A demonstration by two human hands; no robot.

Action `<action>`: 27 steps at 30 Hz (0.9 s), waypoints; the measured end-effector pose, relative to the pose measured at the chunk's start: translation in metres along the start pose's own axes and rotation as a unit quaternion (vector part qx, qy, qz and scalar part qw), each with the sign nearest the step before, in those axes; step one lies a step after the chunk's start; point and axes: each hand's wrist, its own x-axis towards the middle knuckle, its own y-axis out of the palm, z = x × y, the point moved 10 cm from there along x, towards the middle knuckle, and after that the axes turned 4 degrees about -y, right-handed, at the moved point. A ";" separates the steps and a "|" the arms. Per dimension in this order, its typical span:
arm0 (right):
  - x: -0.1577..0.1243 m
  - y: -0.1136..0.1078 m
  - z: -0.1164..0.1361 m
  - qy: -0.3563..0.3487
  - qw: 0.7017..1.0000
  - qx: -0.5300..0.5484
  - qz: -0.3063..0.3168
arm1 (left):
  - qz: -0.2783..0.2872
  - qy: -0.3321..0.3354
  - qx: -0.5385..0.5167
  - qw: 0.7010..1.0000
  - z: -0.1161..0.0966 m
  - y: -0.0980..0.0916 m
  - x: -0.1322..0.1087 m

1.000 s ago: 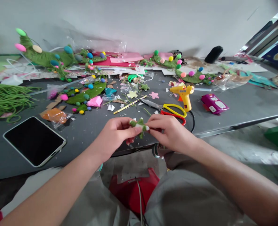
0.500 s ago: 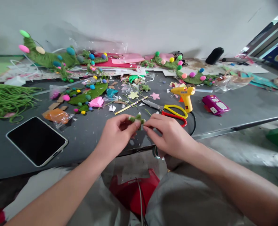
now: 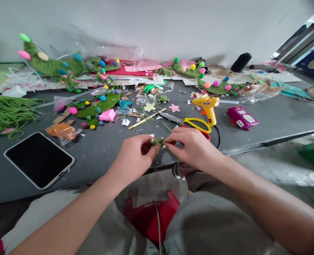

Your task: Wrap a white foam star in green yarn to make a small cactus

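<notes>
A small green yarn-wrapped star with pale tips is held over the front edge of the table. My left hand pinches it between thumb and fingers. At its right side, my right hand is closed, with thumb and fingertips pinching its edge; any yarn end there is too small to make out. Just beyond my right hand lie scissors with yellow and red handles. A yellow glue gun stands behind them. Left of the scissors is a patterned pencil.
On the left lie a tablet-like device, green yarn and an orange bag. Green wrapped crescents with coloured balls line the back. Paper stars and scraps litter the middle. A purple packet sits at right.
The green star has been tilted, showing more edge-on and slightly lower. My right fingertips have come in against its side. The other things keep their places apart from a slight view shift.
</notes>
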 end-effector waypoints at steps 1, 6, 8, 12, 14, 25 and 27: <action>0.000 0.000 0.001 0.005 1.000 0.003 -0.003 | -0.027 0.011 0.018 0.999 -0.001 -0.004 -0.001; -0.001 0.001 0.013 -0.020 0.998 0.057 -0.021 | -0.044 -0.021 -0.137 0.989 0.006 -0.009 0.000; -0.001 0.002 0.013 -0.021 0.997 0.071 -0.018 | -0.035 -0.039 -0.211 0.976 0.008 -0.011 0.000; -0.001 0.000 0.006 -0.014 0.996 0.088 -0.009 | 0.036 -0.044 -0.281 0.958 0.002 -0.002 0.001; 0.000 -0.002 0.003 -0.021 0.996 0.088 -0.010 | 0.085 -0.047 -0.263 0.960 -0.001 0.007 0.000; -0.002 -0.009 0.009 -0.036 0.999 0.014 -0.032 | -0.021 -0.009 -0.035 0.999 0.003 -0.004 0.000; -0.003 -0.007 0.011 -0.030 0.999 0.020 -0.031 | -0.026 -0.013 -0.080 0.996 0.003 -0.006 0.000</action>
